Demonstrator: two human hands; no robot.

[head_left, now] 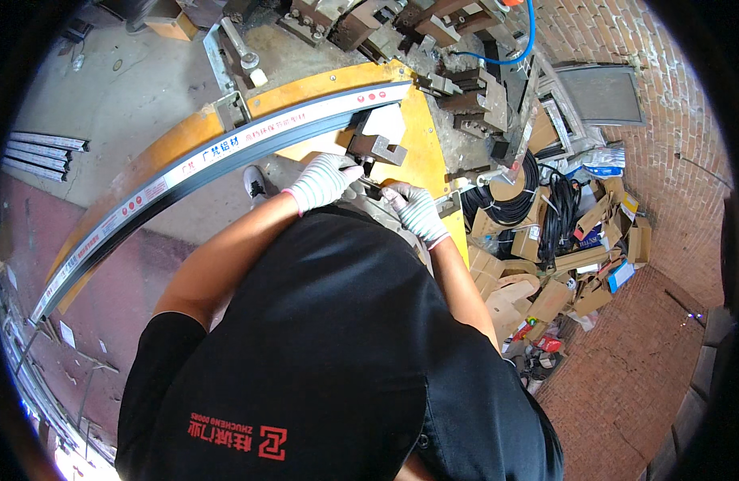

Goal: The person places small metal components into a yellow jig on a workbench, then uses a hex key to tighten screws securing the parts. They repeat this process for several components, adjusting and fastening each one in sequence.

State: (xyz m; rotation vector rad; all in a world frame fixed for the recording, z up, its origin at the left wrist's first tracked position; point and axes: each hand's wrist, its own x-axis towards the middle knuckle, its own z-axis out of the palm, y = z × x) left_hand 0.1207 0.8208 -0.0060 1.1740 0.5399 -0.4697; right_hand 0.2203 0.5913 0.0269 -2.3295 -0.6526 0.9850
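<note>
My left hand (328,179), in a white striped glove, has its fingers closed by the lower side of a dark metal clamp block (377,149). My right hand (418,212), gloved the same way, is curled closed a little to the right and nearer my body. Between the hands lies a small dark metal part, and what each hand grips is mostly hidden. A long grey metal profile (249,144) with a white printed film rests along the yellow bench edge (265,100). Its right end lies just beyond the clamp block.
Heavy steel tooling blocks (478,100) stand at the far side, with a blue hose (532,36) above. On the right, black cable coils (518,192) and a heap of cardboard boxes (590,272) lie beside a brick wall (658,96). Bundled profiles (45,155) lie on the left floor.
</note>
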